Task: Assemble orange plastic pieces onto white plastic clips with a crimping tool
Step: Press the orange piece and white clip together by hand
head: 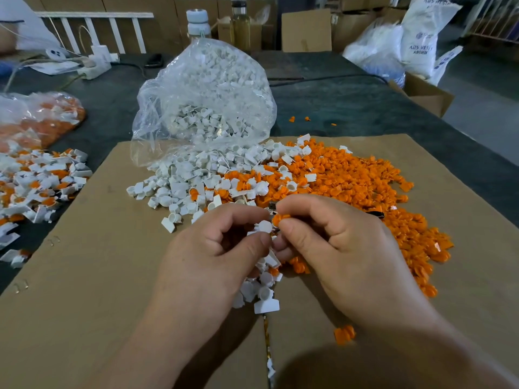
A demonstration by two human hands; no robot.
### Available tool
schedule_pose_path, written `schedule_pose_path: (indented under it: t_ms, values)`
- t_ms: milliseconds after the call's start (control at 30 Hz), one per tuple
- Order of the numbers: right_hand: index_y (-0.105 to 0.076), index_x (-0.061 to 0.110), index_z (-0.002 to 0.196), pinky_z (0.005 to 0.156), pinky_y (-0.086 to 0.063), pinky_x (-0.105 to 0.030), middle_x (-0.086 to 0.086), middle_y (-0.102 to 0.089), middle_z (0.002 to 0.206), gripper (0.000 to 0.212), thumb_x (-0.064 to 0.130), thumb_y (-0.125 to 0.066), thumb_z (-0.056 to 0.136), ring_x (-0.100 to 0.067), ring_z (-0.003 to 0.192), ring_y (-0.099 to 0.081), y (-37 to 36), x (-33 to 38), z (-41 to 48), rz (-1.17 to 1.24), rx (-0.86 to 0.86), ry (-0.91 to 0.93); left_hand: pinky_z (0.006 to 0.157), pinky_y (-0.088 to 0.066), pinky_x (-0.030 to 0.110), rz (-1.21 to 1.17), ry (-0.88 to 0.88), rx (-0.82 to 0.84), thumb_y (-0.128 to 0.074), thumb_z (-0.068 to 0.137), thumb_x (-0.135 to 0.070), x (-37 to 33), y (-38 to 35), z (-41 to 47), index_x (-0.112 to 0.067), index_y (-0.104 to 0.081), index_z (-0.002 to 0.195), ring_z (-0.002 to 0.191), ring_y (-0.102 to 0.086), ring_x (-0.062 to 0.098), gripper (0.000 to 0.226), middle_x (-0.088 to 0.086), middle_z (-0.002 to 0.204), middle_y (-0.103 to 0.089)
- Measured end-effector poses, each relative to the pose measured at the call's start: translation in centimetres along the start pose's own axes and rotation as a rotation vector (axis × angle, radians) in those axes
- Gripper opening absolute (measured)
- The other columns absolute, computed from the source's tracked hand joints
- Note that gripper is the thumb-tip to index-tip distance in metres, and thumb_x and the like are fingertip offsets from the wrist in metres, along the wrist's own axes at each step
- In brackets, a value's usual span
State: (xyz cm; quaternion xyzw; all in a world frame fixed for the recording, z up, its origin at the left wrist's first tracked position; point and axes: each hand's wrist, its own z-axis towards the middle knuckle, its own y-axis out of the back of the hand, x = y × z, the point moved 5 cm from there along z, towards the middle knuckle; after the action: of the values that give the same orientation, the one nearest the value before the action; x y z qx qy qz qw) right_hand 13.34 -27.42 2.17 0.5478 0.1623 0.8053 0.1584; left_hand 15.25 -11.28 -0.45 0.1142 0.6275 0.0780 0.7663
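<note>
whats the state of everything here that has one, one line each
clear bag: open, on its side, contents spilling onto cardboard
left hand grip: pinching white clip
right hand grip: pinching orange piece
crimping tool: mostly hidden behind right hand grip
orange pile: loose on cardboard
bottle: upright, capped

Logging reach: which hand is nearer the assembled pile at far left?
Left. The left hand sits right of the pile; the right hand lies farther right, beyond it.
</note>
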Motion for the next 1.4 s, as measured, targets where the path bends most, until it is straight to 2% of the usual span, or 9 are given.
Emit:
schedule_pose_path:
  t_ms: [300,433,533,700,800,900,1200,1267,1400]
  values:
    - [-0.066,0.038,0.103,0.063,-0.061,-0.028,0.007,-0.073,0.084,0.019,0.023,-0.056,0.098,-0.010,0.071,-0.071,0.0,-1.4,0.2,0.219,0.048,-0.159,0.060,-0.053,0.016,-0.073,0.017,-0.009,-0.077,0.082,-0.021,0.2,-0.1,0.1,-0.046,-0.067,0.094,0.067,-0.068,0.011,0.029,-0.006,0.078,-0.072]
    - [-0.067,0.032,0.098,0.054,-0.057,-0.029,0.002,-0.073,0.087,0.021,0.017,-0.053,0.100,-0.020,0.061,-0.068,0.0,-1.8,0.3,0.354,0.041,-0.198,0.067,-0.048,0.011,0.235,-0.194,-0.083,-0.071,0.086,-0.032,-0.6,0.0,-0.3,-0.046,-0.060,0.098,0.081,-0.061,0.003,0.021,-0.022,0.091,-0.064]
    - [-0.066,0.023,0.101,0.058,-0.058,-0.031,-0.003,-0.073,0.087,0.017,0.016,-0.051,0.101,-0.024,0.063,-0.070,-0.3,-1.9,0.3,0.423,0.076,-0.204,0.072,-0.042,0.009,0.425,-0.353,-0.072,-0.066,0.087,-0.027,-1.3,-0.4,-0.3,-0.041,-0.061,0.094,0.089,-0.056,-0.001,0.016,-0.021,0.092,-0.058]
    - [-0.068,0.026,0.099,0.065,-0.058,-0.029,-0.004,-0.070,0.083,0.018,0.017,-0.052,0.100,-0.020,0.070,-0.072,0.1,-2.2,0.5,0.393,0.032,-0.195,0.079,-0.041,0.007,0.362,-0.449,-0.008,-0.056,0.092,-0.033,-1.7,-0.6,-0.5,-0.038,-0.064,0.107,0.098,-0.060,0.002,0.017,-0.022,0.101,-0.061]
    - [-0.067,0.027,0.099,0.069,-0.061,-0.036,-0.001,-0.070,0.088,0.019,0.016,-0.052,0.101,-0.019,0.073,-0.072,0.2,-1.8,0.5,0.361,0.013,-0.167,0.073,-0.050,0.013,0.146,-0.313,-0.051,-0.058,0.092,-0.037,-1.1,-0.2,-0.3,-0.043,-0.066,0.102,0.091,-0.067,0.005,0.014,-0.020,0.098,-0.068]
    - [-0.065,0.025,0.102,0.069,-0.060,-0.031,0.003,-0.070,0.091,0.016,0.016,-0.052,0.100,-0.016,0.074,-0.071,0.2,-1.1,0.3,0.315,0.004,-0.103,0.065,-0.054,0.018,-0.100,-0.107,-0.071,-0.067,0.081,-0.032,0.1,-0.1,0.1,-0.043,-0.070,0.095,0.078,-0.070,0.008,0.019,-0.012,0.086,-0.073]
    - [-0.063,0.025,0.106,0.068,-0.059,-0.027,0.005,-0.070,0.092,0.015,0.016,-0.054,0.098,-0.016,0.077,-0.072,0.3,-0.1,0.0,0.280,-0.058,0.014,0.058,-0.055,0.022,-0.676,0.137,0.088,-0.076,0.065,-0.009,0.9,-1.3,0.4,-0.015,-0.078,0.093,0.065,-0.070,0.016,0.029,0.008,0.084,-0.075]
    - [-0.065,0.025,0.105,0.068,-0.058,-0.026,0.003,-0.070,0.091,0.015,0.016,-0.055,0.098,-0.017,0.076,-0.072,0.4,-0.2,0.0,0.319,-0.062,0.003,0.054,-0.055,0.022,-0.724,0.162,0.109,-0.076,0.066,-0.007,0.7,-1.3,0.4,-0.012,-0.077,0.090,0.062,-0.071,0.018,0.024,0.010,0.079,-0.074]
    - [-0.067,0.025,0.103,0.069,-0.059,-0.027,0.001,-0.070,0.089,0.015,0.016,-0.057,0.097,-0.016,0.074,-0.071,0.3,-0.8,0.2,0.363,-0.026,-0.064,0.051,-0.052,0.022,-0.592,0.154,0.088,-0.079,0.063,-0.017,0.7,-0.8,0.5,-0.018,-0.077,0.084,0.053,-0.061,0.018,0.020,0.005,0.070,-0.069]
